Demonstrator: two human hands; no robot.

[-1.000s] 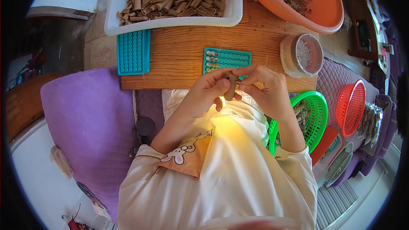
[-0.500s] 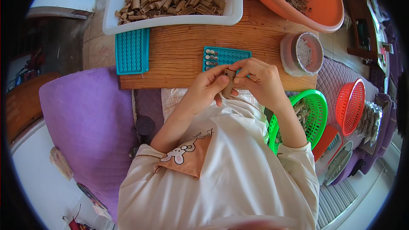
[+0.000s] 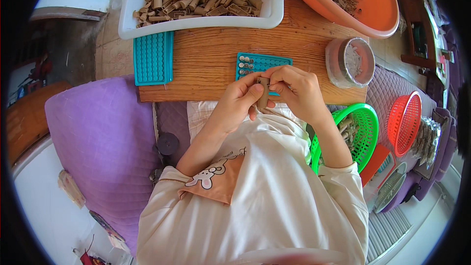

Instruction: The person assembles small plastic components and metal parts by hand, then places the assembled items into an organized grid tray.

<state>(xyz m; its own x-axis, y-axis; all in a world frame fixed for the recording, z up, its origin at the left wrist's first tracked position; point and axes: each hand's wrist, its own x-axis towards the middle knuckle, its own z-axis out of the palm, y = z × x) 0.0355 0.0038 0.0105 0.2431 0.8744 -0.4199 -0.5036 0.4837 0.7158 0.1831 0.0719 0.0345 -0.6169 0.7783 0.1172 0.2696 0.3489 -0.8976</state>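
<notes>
Above my lap, at the table's front edge, a tan hollow plastic piece (image 3: 263,96) is held upright. My left hand (image 3: 238,100) is closed round its left side, thumb across the front. The bent fingers of my right hand (image 3: 297,93) pinch at its upper right edge; whether they hold a smaller part there is hidden. Just beyond my hands lies a teal tray (image 3: 277,61) with rows of round pockets. Several small silvery round parts (image 3: 244,65) sit in its left end, and my fingers cover its near side.
A white bin (image 3: 274,17) of similar tan pieces and an orange basin (image 3: 387,17) with small bits stand at the back. Another teal tray (image 3: 153,59) lies left. A tub (image 3: 338,71) of pale pieces stands right. Green (image 3: 370,132) and red baskets (image 3: 405,122) are beside me.
My right fingertips have shifted slightly at the tan piece's upper edge, and the piece stands a bit straighter. The whole view has moved a little; both hands stay in place.
</notes>
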